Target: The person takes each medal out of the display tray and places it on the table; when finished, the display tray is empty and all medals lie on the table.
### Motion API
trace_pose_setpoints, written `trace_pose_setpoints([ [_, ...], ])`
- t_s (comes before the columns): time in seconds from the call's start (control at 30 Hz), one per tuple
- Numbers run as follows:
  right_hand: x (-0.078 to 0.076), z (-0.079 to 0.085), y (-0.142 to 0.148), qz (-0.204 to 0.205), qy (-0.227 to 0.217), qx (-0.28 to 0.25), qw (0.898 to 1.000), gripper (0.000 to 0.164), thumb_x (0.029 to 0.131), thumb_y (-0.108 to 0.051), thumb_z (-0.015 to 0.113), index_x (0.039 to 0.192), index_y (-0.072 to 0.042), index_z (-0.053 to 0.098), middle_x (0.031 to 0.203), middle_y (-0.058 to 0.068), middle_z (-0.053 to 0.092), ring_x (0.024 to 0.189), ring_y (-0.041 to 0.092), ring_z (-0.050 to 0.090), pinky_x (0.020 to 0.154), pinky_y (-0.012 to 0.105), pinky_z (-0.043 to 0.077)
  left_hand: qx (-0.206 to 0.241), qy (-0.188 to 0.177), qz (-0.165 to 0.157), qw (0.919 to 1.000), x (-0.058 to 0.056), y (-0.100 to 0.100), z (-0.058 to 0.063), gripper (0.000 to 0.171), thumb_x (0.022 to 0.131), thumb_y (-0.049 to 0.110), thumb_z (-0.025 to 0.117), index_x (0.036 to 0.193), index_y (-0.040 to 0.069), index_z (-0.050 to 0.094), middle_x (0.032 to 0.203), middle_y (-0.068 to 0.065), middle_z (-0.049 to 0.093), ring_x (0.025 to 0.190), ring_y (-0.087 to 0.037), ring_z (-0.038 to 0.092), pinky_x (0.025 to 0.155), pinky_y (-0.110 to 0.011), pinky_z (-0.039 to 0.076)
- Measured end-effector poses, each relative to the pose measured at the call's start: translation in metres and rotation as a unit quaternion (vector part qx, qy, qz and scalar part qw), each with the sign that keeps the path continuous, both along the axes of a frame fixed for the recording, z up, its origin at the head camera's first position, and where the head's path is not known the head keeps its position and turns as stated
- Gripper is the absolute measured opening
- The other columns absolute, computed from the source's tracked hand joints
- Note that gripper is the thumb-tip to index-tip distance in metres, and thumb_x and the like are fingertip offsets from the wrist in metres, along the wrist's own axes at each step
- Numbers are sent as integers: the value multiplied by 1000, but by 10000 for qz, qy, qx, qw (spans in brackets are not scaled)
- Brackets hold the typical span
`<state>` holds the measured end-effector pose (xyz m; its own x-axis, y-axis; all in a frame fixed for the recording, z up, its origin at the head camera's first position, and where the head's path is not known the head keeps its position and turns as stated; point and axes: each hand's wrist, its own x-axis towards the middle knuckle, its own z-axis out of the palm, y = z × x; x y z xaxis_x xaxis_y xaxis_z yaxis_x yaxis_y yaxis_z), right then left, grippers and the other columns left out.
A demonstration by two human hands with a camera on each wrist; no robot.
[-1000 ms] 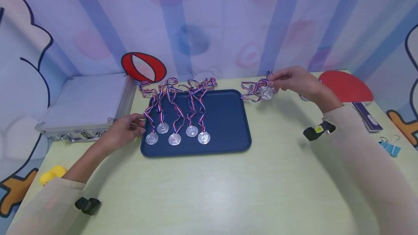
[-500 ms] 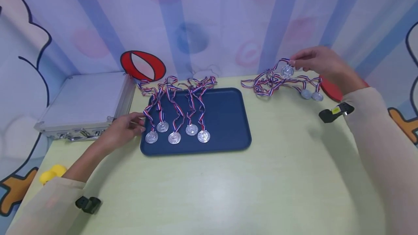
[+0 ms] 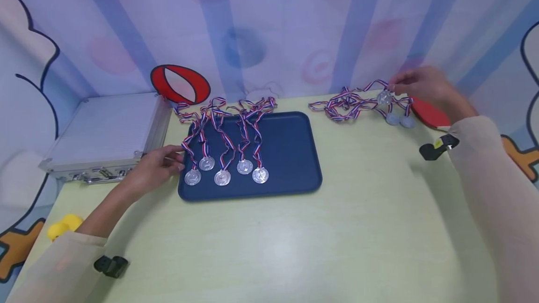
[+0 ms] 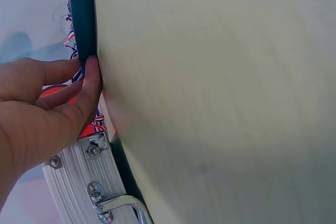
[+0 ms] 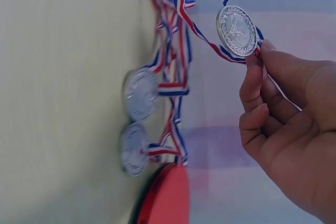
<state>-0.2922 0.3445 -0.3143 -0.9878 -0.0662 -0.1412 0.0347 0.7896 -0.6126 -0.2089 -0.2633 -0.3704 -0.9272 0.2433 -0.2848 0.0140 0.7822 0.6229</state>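
My right hand (image 3: 427, 89) pinches the striped ribbon of a silver medal (image 5: 237, 31) right beside its disc, at the table's back right. The medal hangs raised, and its ribbon trails left into a tangle of red, white and blue ribbons (image 3: 346, 105). Two more silver medals (image 5: 140, 94) lie below it on the table. With thumb and finger, my left hand (image 3: 157, 166) pinches the left edge of a dark blue tray (image 3: 290, 158). Several silver medals (image 3: 222, 177) lie in a loose row on the tray's left part, their ribbons running over its back edge.
A ribbed silver case (image 3: 105, 127) with latches stands left of the tray. Yellow balls (image 3: 63, 227) lie near the left table edge. Partly behind my right hand is a red table tennis bat (image 3: 431, 113). A patterned curtain (image 3: 278, 27) backs the table.
My right hand has moved right with the medal, drawing its ribbon out from the tangle, and has lowered slightly since half a second ago. My left hand stays at the tray's edge.
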Motion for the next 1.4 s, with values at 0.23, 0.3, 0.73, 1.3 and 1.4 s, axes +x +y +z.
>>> trace_pose_setpoints([
  [0.23,1,-20,0,302,-29,193,9994,32,93,-25,55,115,-2,61,100,4,66,91,16,56,76,27,44,15,16,-32,10000,2,-2,0,50,92,5,50,140,2,36,121,-20,53,112,-34,54,82,-37,53],
  [0.3,1,-25,-1,446,-42,300,9985,29,94,-19,52,115,0,60,104,12,63,93,22,53,75,29,46,20,16,-36,10000,2,-3,0,50,92,5,50,140,3,36,121,-20,53,112,-34,54,82,-37,53],
  [0.73,2,-43,-13,677,-344,341,9965,23,93,-12,52,110,1,61,104,16,63,92,27,56,75,31,48,72,31,-88,9999,3,-5,0,49,91,4,50,139,1,37,119,-20,54,110,-34,55,80,-35,53],
  [1.3,2,-48,-25,480,651,971,9920,21,88,-16,62,102,-1,67,92,15,66,81,24,55,67,30,43,18,57,-32,10000,3,-3,1,49,91,5,50,138,2,38,120,-20,54,111,-34,55,81,-37,53],
  [1.4,4,-42,-25,355,735,835,9932,25,89,-19,61,106,-1,64,91,16,62,80,24,53,64,30,42,17,83,-50,10000,3,-4,0,49,92,5,51,138,2,38,120,-20,54,111,-34,55,80,-36,53],
])
